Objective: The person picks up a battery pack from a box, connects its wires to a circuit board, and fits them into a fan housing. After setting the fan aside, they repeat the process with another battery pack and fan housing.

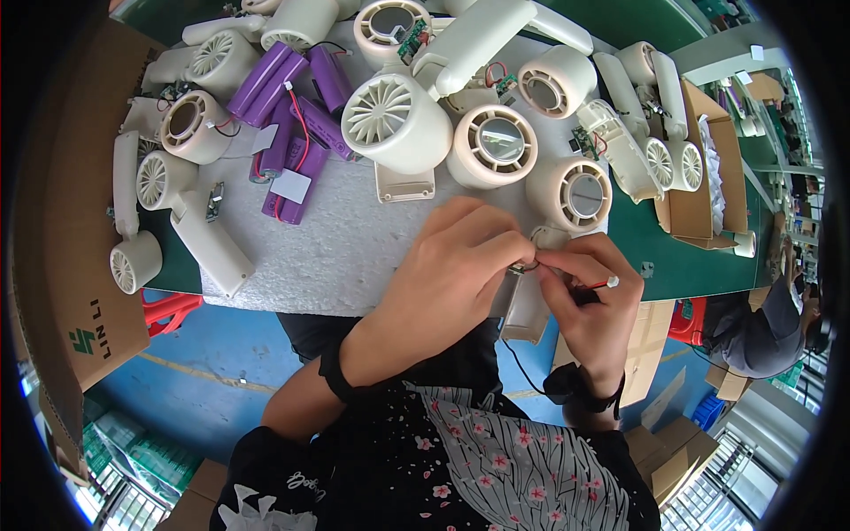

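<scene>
My left hand (456,265) is closed in a pinch on a small circuit board (517,270), most of which the fingers cover. Against it, my right hand (595,305) pinches thin wires; a red wire ending in a white connector (611,282) sticks out past its fingers. Just below the fingertips is a white plastic fan handle (528,310), open like a shell and partly hidden by my hands. Beyond them stand a white fan head with a round mirror-like centre (571,196) and a second such fan head (494,146).
Purple battery packs (297,173) lie on the pale foam mat (310,257) at the left. White fan bodies (390,119) crowd the far side. A cardboard box (75,230) borders the left, another box (695,208) stands at the right. A person (753,332) sits far right.
</scene>
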`<action>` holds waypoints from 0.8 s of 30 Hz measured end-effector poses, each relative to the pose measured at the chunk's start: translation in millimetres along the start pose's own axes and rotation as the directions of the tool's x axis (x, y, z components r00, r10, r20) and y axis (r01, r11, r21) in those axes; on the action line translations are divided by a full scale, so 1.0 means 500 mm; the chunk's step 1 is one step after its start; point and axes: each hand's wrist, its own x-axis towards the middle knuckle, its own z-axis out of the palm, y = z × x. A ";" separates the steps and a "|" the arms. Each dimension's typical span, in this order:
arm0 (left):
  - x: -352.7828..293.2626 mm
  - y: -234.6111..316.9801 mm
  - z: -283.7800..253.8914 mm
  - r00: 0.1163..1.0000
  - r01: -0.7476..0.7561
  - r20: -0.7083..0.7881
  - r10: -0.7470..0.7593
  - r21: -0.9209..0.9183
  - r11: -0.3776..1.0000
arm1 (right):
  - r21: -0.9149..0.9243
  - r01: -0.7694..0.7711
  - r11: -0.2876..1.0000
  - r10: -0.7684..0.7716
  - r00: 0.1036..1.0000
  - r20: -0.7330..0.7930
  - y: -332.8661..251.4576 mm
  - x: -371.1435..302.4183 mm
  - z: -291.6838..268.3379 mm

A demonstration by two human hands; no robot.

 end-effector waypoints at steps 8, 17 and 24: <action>0.002 0.020 -0.019 0.990 0.130 0.069 -0.126 -0.060 0.990 | 0.055 -0.010 0.998 0.006 0.997 0.072 0.012 -0.004 -0.002; -0.009 0.009 -0.009 0.995 0.091 -0.019 -0.093 -0.075 0.993 | -0.041 -0.066 0.997 0.071 0.990 0.125 -0.009 -0.006 -0.002; -0.001 0.038 -0.014 0.989 0.127 0.092 -0.113 -0.172 0.977 | -0.137 0.128 0.982 -0.119 0.990 0.073 0.006 -0.004 0.006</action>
